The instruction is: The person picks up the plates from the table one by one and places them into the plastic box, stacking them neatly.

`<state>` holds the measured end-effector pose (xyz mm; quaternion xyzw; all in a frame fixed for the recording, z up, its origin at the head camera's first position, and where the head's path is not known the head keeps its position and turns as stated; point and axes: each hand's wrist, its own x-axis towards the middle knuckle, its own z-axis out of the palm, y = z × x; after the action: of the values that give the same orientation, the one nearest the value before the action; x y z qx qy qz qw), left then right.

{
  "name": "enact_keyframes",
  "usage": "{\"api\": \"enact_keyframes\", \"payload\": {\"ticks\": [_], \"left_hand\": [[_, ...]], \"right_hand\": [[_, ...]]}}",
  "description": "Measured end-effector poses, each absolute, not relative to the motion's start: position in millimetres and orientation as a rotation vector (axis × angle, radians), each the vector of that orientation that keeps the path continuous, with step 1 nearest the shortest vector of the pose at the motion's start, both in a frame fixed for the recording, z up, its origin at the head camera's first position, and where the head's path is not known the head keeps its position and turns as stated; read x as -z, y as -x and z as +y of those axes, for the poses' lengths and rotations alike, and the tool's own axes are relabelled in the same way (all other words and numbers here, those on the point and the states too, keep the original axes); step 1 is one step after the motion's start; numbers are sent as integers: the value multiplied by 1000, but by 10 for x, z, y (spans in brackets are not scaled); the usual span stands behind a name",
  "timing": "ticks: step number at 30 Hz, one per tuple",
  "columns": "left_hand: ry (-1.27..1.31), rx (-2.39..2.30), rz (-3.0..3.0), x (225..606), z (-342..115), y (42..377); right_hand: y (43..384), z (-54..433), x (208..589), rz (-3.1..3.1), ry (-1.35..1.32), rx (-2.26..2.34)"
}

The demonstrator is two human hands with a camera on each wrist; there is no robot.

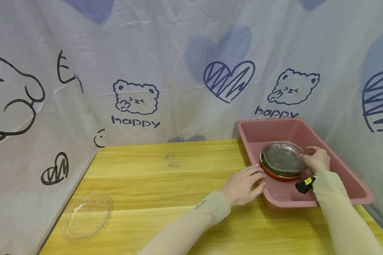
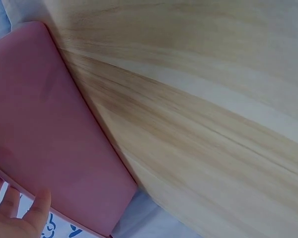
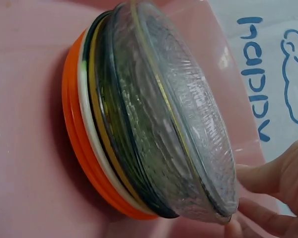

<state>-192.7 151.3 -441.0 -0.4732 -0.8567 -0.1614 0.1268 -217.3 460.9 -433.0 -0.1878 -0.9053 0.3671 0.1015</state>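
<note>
A stack of plates sits inside a pink plastic basin. At its bottom is an orange plate, with white, yellow and dark green rims above. On top lies a clear textured plate. My right hand pinches the clear plate's right edge, thumb at the rim and fingers lower down; some fingertips are hidden. My left hand is at the basin's near left rim, fingers spread and fairly straight, the fingertips at the rim.
Another clear oval plate lies at the left end of the wooden table. A white cloth with bear and heart drawings hangs behind and on both sides. A black strap with a yellow tag is at my right wrist.
</note>
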Motion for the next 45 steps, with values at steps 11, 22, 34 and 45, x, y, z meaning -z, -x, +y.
{"api": "enact_keyframes", "payload": {"ticks": [11, 22, 34, 45], "left_hand": [[1473, 556, -2649, 4368, 1384, 1987], [1268, 685, -2762, 4261, 779, 2170], [917, 660, -2995, 4118, -344, 2402], [505, 400, -3181, 4092, -1400, 2432]], "right_hand": [[2229, 4377, 4250, -2511, 487, -1053], [2242, 3873, 3981, -2445, 141, -1108], [2172, 2958, 3644, -2395, -291, -1220], [2013, 2156, 3463, -2428, -541, -1312]]}}
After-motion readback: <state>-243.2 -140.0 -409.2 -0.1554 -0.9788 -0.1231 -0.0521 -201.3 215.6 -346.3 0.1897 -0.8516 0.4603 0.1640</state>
